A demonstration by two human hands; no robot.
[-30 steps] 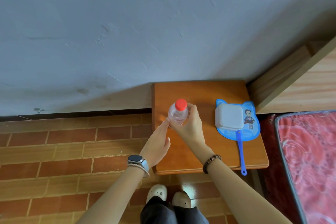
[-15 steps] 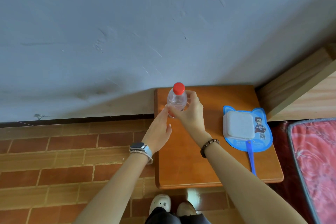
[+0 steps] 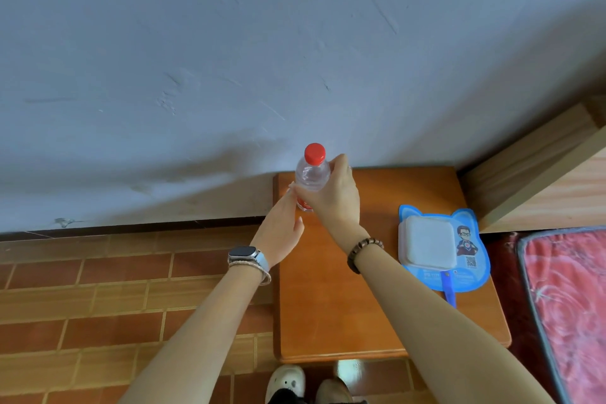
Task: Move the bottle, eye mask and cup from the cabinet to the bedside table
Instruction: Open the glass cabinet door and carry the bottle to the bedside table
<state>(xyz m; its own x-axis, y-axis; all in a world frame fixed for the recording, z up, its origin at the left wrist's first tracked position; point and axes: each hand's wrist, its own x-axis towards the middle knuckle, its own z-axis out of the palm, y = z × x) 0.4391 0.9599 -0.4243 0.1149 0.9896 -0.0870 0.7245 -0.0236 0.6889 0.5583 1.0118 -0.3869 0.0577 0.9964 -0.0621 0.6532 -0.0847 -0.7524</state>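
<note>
Head cam: right hand (image 3: 331,198) wrapped round a clear bottle (image 3: 311,175) w/ red cap, upright at the back-left corner of the orange wooden bench (image 3: 331,315), close to the grey wall (image 3: 229,59). Bottle's lower half hidden behind the fingers, so can't tell if its base touches the bench; a bit of red label shows, text unreadable. Left hand (image 3: 278,236) flat and loosely spread, fingertips against the bottle's lower left side, gripping nothing. Smartwatch (image 3: 244,254) on left wrist, bead bracelet (image 3: 362,252) on right. On bench right: blue cat-eared fan (image 3: 465,249) w/ cartoon figure and QR code, print too small to read; white square container (image 3: 428,244) lies on it. Fan handle partly hidden by right forearm. Red mattress (image 3: 570,305) cut off at right edge; shoes (image 3: 305,382) cut off at bottom.
</note>
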